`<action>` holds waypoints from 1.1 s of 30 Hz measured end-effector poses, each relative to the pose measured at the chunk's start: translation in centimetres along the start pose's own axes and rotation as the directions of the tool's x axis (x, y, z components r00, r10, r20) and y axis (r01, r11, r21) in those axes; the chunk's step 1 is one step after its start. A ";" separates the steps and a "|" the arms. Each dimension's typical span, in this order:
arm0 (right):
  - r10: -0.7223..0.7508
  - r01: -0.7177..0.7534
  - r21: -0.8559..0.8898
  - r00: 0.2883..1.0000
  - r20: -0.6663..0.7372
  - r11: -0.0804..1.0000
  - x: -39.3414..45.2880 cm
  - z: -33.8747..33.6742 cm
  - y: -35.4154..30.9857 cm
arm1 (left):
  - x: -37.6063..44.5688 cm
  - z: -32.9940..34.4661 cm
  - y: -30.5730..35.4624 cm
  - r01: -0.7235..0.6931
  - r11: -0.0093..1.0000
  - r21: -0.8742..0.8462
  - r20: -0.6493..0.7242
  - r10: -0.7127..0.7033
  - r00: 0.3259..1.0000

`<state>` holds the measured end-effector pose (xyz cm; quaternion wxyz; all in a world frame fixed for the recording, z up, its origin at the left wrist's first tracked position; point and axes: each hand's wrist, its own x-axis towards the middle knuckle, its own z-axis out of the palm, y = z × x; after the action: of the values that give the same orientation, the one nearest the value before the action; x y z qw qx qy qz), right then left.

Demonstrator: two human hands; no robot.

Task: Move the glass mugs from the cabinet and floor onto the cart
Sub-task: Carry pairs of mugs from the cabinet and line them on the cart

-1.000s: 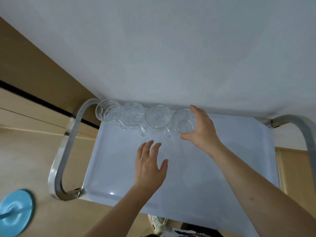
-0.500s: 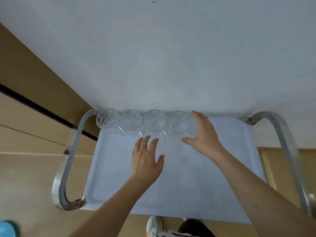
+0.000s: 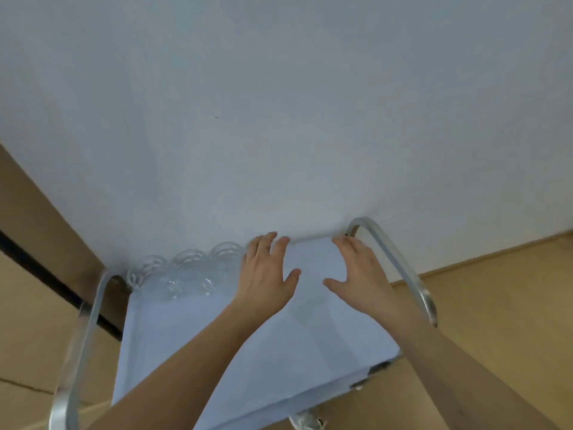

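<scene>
Clear glass mugs (image 3: 183,274) lined at back of pale blue cart tray (image 3: 217,336). Left hand (image 3: 266,274) and right hand (image 3: 359,274) released, nothing held. Row best nudged gently, rims kept apart.

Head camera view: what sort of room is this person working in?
Probably an indoor room in a home or serving area: a metal-handled cart with glass mugs stands against a plain white wall, on a wood floor.

both forearms are showing bare, no sleeves reaching the wrists; the left hand (image 3: 266,274) and right hand (image 3: 359,274) are wearing nothing.
</scene>
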<state>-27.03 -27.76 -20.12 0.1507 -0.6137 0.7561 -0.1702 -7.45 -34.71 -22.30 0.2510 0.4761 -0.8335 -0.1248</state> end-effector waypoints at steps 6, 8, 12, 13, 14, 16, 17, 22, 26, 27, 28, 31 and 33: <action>0.096 -0.104 -0.085 0.991 -0.094 0.991 -6.6 -3.7 2.5 | -0.3 -0.7 7.2 -0.223 0.975 -0.009 0.041 0.223 0.974; 0.136 -0.152 -0.098 0.979 -0.151 0.984 -8.3 -5.4 3.5 | -0.1 -0.9 9.7 -0.296 0.955 0.004 0.061 0.295 0.953; 0.229 -0.253 -0.079 0.945 -0.234 0.964 -12.0 -8.7 6.3 | 0.3 -0.7 15.4 -0.439 0.898 0.024 0.106 0.434 0.895; 0.249 -0.273 -0.064 0.935 -0.252 0.960 -13.1 -9.7 7.2 | 0.3 -0.3 17.2 -0.469 0.883 0.021 0.119 0.464 0.878; 0.262 -0.286 -0.050 0.926 -0.271 0.957 -14.2 -10.7 8.0 | 0.3 0.0 18.8 -0.490 0.872 0.017 0.133 0.484 0.865; 0.298 -0.324 -0.031 0.900 -0.318 0.946 -16.9 -12.8 10.0 | 0.1 1.2 22.9 -0.543 0.840 -0.005 0.164 0.536 0.828; 0.323 -0.352 -0.027 0.884 -0.337 0.935 -18.5 -13.9 11.3 | -0.2 1.9 25.4 -0.574 0.819 -0.014 0.178 0.567 0.804; 0.436 -0.491 -0.028 0.796 -0.420 0.871 -26.5 -18.4 17.8 | -2.9 5.2 36.8 -0.688 0.718 -0.103 0.215 0.691 0.690; 0.521 -0.591 -0.014 0.722 -0.455 0.807 -32.9 -21.4 22.9 | -5.5 7.9 45.1 -0.751 0.642 -0.156 0.221 0.764 0.607; 0.539 -0.612 -0.012 0.705 -0.461 0.791 -34.5 -22.3 24.3 | -6.1 8.6 47.2 -0.762 0.626 -0.168 0.222 0.777 0.589; 0.551 -0.629 -0.011 0.690 -0.469 0.777 -35.9 -23.0 25.5 | -6.7 9.3 49.2 -0.772 0.609 -0.180 0.225 0.790 0.571; 0.593 -0.685 -0.004 0.633 -0.498 0.729 -39.6 -25.2 28.9 | -8.2 11.2 54.6 -0.800 0.559 -0.218 0.230 0.826 0.514; 0.617 -0.711 0.008 0.605 -0.504 0.704 -42.0 -26.7 31.2 | -9.2 12.6 58.2 -0.812 0.534 -0.237 0.226 0.843 0.488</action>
<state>-57.59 21.18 -9.23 -0.0451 -0.2382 0.9550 -0.1709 -52.90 2.77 -9.61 0.1674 -0.0224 -0.9802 -0.1035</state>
